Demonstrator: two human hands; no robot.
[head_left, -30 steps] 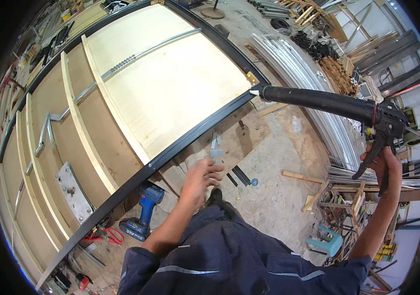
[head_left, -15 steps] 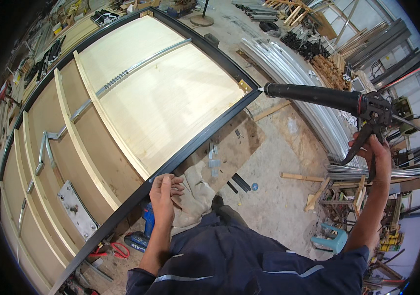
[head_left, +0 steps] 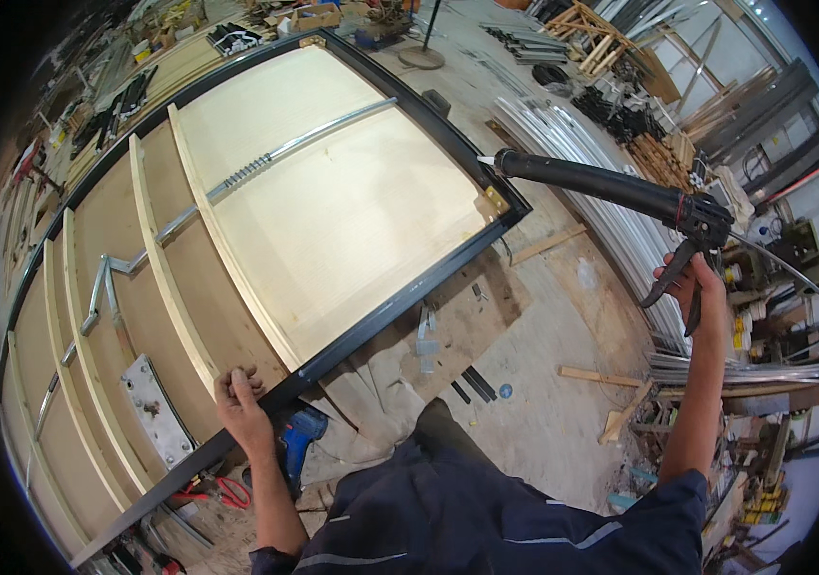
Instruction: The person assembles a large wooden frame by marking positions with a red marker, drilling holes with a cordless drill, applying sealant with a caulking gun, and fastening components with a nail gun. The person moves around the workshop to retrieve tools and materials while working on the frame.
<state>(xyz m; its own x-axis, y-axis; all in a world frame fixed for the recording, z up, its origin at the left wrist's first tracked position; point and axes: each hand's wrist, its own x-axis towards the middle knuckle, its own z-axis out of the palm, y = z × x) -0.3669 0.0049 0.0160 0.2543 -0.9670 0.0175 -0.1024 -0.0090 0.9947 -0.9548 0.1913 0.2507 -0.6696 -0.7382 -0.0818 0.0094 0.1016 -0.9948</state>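
My right hand (head_left: 695, 286) is wrapped round the handle and trigger of a black caulking gun (head_left: 601, 188). The gun's pale nozzle points left, at the dark metal frame (head_left: 416, 289) near its far right corner; I cannot tell whether the tip touches it. Inside the frame lie a pale wooden panel (head_left: 362, 192) and several wooden slats (head_left: 168, 268). At the near edge of the frame, my left hand (head_left: 243, 410) is by the end of a slat, fingers loosely bent and slightly apart, with nothing seen in them. A metal rod with a spring (head_left: 249, 171) crosses the panel.
A blue cordless drill (head_left: 302, 431) and red-handled pliers (head_left: 233, 493) lie below the near edge. Long silvery profiles (head_left: 563, 144) are stacked on the floor at the right. Short black strips (head_left: 477, 385) and wood offcuts (head_left: 601, 376) lie on the floor.
The caulking gun's nozzle has gone from the frame's right corner to farther up its far right side. My left hand has moved left along the near edge. The view has shifted.
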